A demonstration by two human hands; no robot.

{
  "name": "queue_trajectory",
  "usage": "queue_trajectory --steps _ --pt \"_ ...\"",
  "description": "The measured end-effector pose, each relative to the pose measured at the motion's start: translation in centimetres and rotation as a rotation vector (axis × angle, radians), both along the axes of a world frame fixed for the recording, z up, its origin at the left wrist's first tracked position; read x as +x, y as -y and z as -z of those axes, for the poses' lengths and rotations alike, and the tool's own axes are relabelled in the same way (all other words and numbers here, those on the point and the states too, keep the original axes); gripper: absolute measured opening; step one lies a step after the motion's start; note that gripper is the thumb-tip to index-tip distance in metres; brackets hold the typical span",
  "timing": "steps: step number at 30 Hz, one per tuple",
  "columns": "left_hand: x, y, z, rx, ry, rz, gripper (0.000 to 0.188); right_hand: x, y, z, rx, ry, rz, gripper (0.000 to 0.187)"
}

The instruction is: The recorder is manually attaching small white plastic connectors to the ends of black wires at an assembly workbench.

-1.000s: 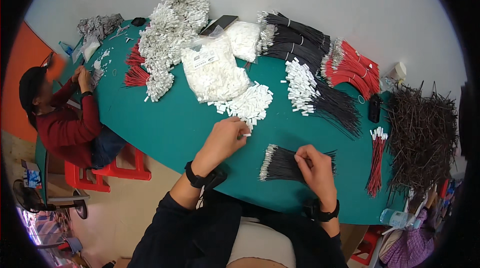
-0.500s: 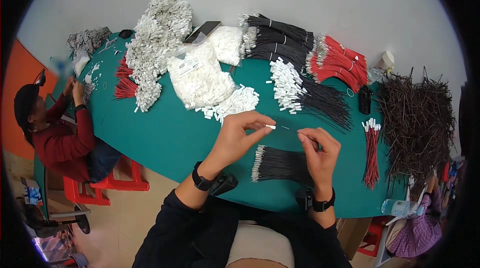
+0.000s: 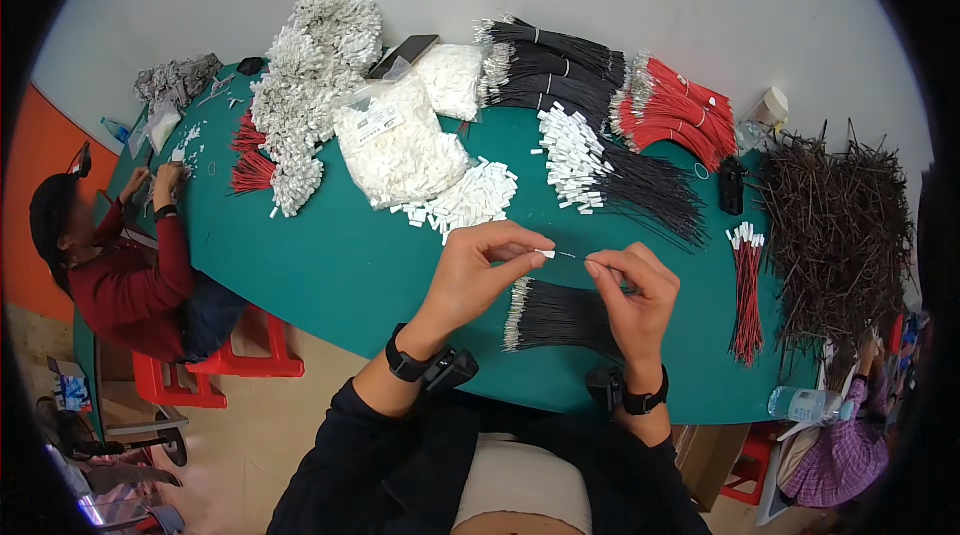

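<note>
As my left hand (image 3: 478, 277) pinches a white piece (image 3: 547, 254) over the surface (image 3: 330, 275), my right hand (image 3: 642, 297) pinches a thin wire (image 3: 569, 255) facing it, maybe so they line up. I can't tell if they touch. My right hand partly hides the black wires (image 3: 562, 315). Loose white pieces (image 3: 475, 195) lie farther, perhaps for easy reach.

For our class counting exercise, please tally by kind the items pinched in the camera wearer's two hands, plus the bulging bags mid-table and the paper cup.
White piece in the left hand: 1
Thin wire in the right hand: 1
Bulging bags: 2
Paper cup: 1
Total: 5
</note>
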State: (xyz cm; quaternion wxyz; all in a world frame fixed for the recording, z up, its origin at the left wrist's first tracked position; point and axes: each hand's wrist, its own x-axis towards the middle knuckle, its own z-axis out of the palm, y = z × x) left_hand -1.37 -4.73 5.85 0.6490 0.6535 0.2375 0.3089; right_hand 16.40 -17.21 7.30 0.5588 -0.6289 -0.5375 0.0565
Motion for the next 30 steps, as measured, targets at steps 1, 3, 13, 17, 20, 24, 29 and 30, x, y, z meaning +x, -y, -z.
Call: queue_trajectory --steps 1,3,13,17,20,24,29,30 --pt "0.0 0.1 -0.1 0.012 -0.012 0.002 0.017 0.0 0.1 0.0 0.000 0.000 0.000 0.013" --pt "-0.1 0.3 -0.1 0.024 -0.026 0.002 0.017 0.0 0.2 0.1 -0.005 0.010 -0.003 0.013" --pt "-0.6 -0.1 0.6 -0.119 -0.019 -0.027 0.019 -0.3 -0.1 0.8 -0.002 0.001 -0.015 0.012" --pt "-0.4 -0.2 0.5 -0.142 -0.016 -0.002 0.019 -0.3 0.1 0.7 -0.033 -0.066 0.020 0.011" --pt "-0.1 -0.3 1.0 -0.177 0.031 0.000 0.017 -0.3 0.1 0.8 -0.036 -0.116 0.022 0.011" --pt "0.3 -0.6 1.9 -0.309 0.111 0.029 0.016 -0.3 0.0 0.6 -0.059 -0.135 -0.003 0.012" --pt "0.5 -0.5 2.0 -0.368 0.141 -0.018 0.018 -0.4 -0.4 0.7 -0.046 -0.116 0.019 0.014" --pt "0.6 -0.5 2.1 -0.371 0.141 -0.022 0.018 -0.4 -0.4 0.6 -0.055 -0.103 0.026 0.014"
